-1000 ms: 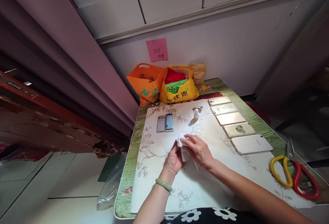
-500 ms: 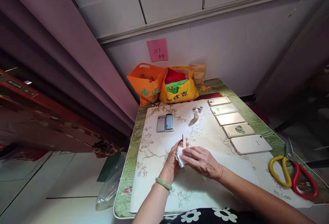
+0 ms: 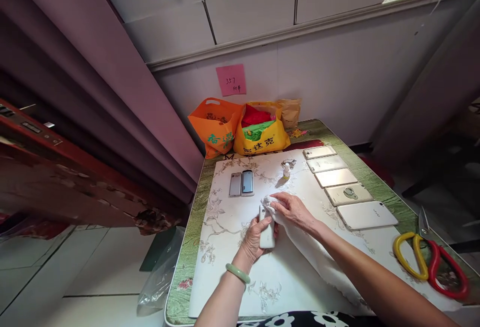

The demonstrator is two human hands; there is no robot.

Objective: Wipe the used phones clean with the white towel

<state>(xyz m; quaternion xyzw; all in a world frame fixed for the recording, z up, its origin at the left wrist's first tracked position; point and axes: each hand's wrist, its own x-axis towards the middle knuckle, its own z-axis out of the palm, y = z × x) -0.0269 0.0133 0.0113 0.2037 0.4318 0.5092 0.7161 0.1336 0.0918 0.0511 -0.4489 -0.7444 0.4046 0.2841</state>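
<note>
A small white mobile phone is gripped in my left hand, its back turned up and the thumb lying across it. My right hand pinches a white cloth and presses a bunched part of it against the phone's top end. The rest of the cloth hangs down under my right forearm onto the table. Beyond my hands stands a small white dropper bottle. Two small phones, a silver one and one with a bluish screen, lie side by side at the left.
Several phones lie in a column at the right, the nearest a white one. Large scissors with yellow and red handles rest at the table's right edge. An orange bag and a yellow bag holding cloths stand at the back.
The phone has turned from edge-on to back up in my left hand. My right hand has moved up to its top end with the cloth, which now trails under my forearm.
</note>
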